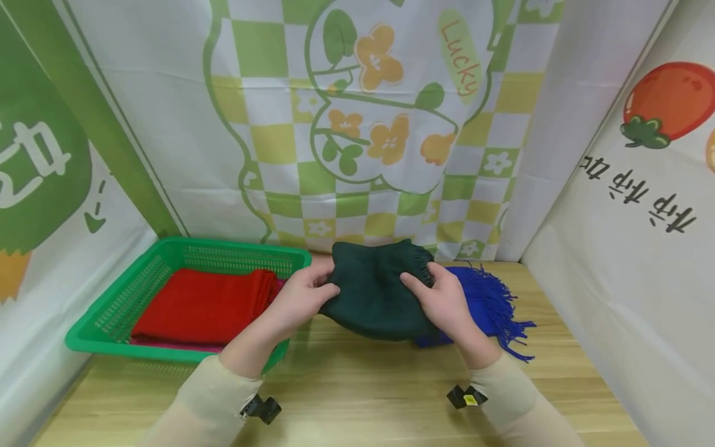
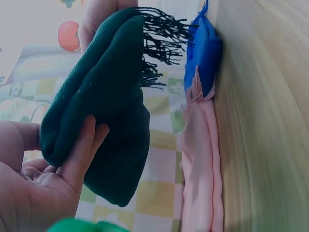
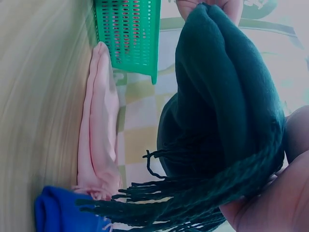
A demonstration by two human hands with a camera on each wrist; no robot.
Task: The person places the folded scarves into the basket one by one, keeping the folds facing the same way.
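Note:
Both hands hold a folded dark green scarf (image 1: 380, 298) up above the table. My left hand (image 1: 304, 292) pinches its left edge, thumb on the near side and fingers behind, as the left wrist view shows. On the other side my right hand (image 1: 444, 298) grips the fringed end, where dark tassels (image 3: 159, 203) hang down. Behind and to the right a blue scarf (image 1: 488, 301) with long fringe lies on the table. A folded pink scarf (image 2: 200, 159) lies beside the blue one, mostly hidden behind the green scarf in the head view.
At the left stands a green plastic basket (image 1: 84, 338) with perforated sides. Inside it lies a folded red scarf (image 1: 201, 307) over a magenta cloth (image 1: 195, 347). Printed curtains (image 1: 391, 205) close off the back and both sides of the wooden table (image 1: 357, 397).

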